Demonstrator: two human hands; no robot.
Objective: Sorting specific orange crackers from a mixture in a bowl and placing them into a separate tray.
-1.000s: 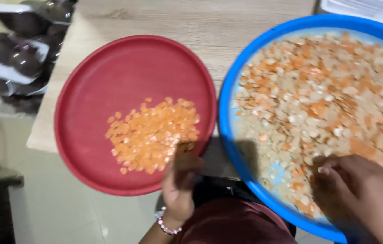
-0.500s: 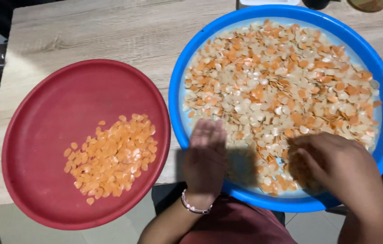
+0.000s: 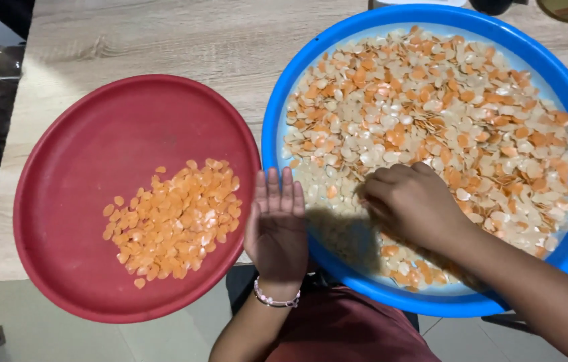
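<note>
Wooden table, pale grain, carrying two round trays side by side. At 9 o'clock: red tray, shallow, holding a loose heap of orange chips toward its 4 o'clock sector; the remainder of its floor is bare red. At 6 o'clock, between the two trays: left hand, flat and released, fingers together and pointing to 12 o'clock, grasping nothing, its fingertips over the blue tray's near-left rim; a beaded bracelet circles the wrist. At 3 o'clock: blue tray, larger, rim touching or just overlapping the red tray's rim at the red tray's 3 o'clock edge. It holds a wide spread of mixed chips, orange and pale white together, covering most of its floor. Right hand, inside the blue tray at its 7 o'clock sector, fingers curled down and bunched onto the mixed chips; whether any chip is pinched under the fingers cannot be told. Forearm runs off toward 4 o'clock. Maroon garment at the bottom edge, below both trays.
</note>
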